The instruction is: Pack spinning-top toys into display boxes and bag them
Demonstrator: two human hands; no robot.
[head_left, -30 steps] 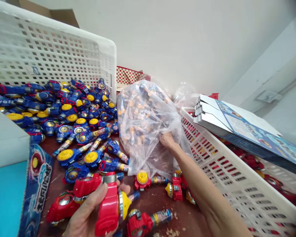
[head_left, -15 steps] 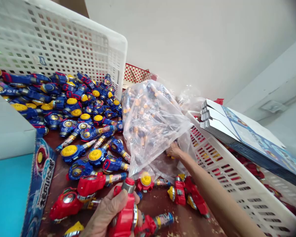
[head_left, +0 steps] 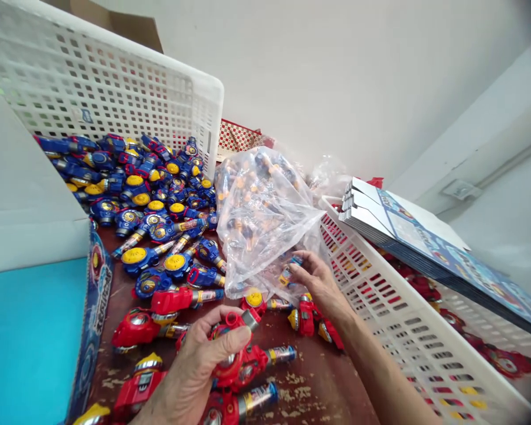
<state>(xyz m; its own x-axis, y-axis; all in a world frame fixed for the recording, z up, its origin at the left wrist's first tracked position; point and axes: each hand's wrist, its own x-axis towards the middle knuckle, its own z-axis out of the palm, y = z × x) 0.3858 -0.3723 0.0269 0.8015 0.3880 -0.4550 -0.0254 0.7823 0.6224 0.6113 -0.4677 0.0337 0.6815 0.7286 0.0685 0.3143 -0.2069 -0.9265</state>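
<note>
My left hand grips a red toy whose grey socket end points up and to the right. My right hand pinches a small clear tube with coloured contents and a blue cap, at the mouth of a clear plastic bag. More such tubes fill the bag. Around my left hand lie red toys, some with tubes fitted. Blue toys with yellow discs are heaped to the left of the bag.
A white perforated basket stands tilted behind the blue heap. At the right, another white basket holds red toys, with flat printed cartons stacked on it. An open box with a blue inside is at the left.
My right hand has drawn back out of the bag's opening with a tube between its fingers. The red toy in my left hand has tilted to the right. The view has shifted slightly.
</note>
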